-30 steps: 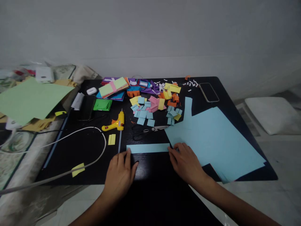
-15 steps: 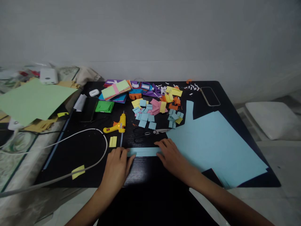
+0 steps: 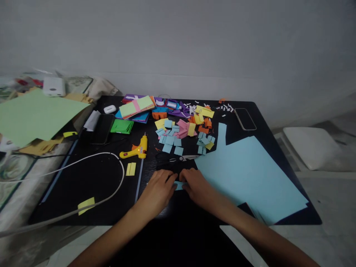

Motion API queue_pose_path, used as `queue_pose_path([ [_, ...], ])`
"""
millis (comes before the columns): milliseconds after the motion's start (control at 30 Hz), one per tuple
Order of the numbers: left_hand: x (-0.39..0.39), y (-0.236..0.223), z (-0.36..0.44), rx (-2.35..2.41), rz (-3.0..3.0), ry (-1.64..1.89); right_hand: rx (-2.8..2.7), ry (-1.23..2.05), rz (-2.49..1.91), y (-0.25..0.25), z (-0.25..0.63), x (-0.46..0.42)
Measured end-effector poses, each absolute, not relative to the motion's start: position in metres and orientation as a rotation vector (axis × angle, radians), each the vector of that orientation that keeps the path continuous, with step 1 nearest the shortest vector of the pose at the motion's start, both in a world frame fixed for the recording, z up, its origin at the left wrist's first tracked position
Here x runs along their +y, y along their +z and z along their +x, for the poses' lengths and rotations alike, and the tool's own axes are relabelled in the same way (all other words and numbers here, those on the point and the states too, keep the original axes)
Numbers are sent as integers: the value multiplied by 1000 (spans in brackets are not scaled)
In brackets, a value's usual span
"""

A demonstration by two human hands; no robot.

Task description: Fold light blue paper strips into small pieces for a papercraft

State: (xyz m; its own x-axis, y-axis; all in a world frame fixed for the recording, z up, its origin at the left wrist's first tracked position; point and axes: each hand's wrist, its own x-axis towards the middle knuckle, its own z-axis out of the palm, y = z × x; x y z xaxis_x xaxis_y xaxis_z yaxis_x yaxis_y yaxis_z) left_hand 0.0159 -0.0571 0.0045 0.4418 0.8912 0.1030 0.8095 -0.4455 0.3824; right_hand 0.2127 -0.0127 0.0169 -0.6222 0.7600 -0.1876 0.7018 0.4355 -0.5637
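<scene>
A light blue paper strip (image 3: 179, 185) lies at the near middle of the black table, mostly covered by my hands. My left hand (image 3: 160, 189) bends its fingers over the strip's left part, thumb along the near edge. Close beside it, my right hand (image 3: 196, 185) grips the strip's right part, its fingers curled and pinching. Only a short piece of the strip shows between the two hands. Just beyond them lie scissors (image 3: 185, 158) with dark handles. Several small folded blue paper pieces (image 3: 170, 140) are scattered farther back.
A yellow glue gun (image 3: 139, 148) and a folded yellow paper piece (image 3: 131, 169) lie left of my hands. Large blue sheets (image 3: 244, 170) cover the right side. A white cable (image 3: 122, 174) loops across the left. A phone (image 3: 245, 119) rests at the back right.
My left hand has moved right along the strip, close to my right hand. Less of the strip shows between them. The view has shifted slightly.
</scene>
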Motion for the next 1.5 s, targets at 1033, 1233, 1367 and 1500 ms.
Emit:
queue_pose_path([
  [1033, -65, 38, -5, 1325, 1814, 356, -1798, 1658, -1111, 33, 252, -5],
  [1233, -66, 38, -5, 1282, 1862, 352, -1765, 1646, -1095, 30, 249, -4],
  [1367, -68, 38, -4, 1257, 1900, 428, -1784, 1621, -1068, 33, 247, -3],
  [1500, -68, 36, -5, 1240, 1837, 490, -1824, 1606, -1048, 40, 245, -2],
])
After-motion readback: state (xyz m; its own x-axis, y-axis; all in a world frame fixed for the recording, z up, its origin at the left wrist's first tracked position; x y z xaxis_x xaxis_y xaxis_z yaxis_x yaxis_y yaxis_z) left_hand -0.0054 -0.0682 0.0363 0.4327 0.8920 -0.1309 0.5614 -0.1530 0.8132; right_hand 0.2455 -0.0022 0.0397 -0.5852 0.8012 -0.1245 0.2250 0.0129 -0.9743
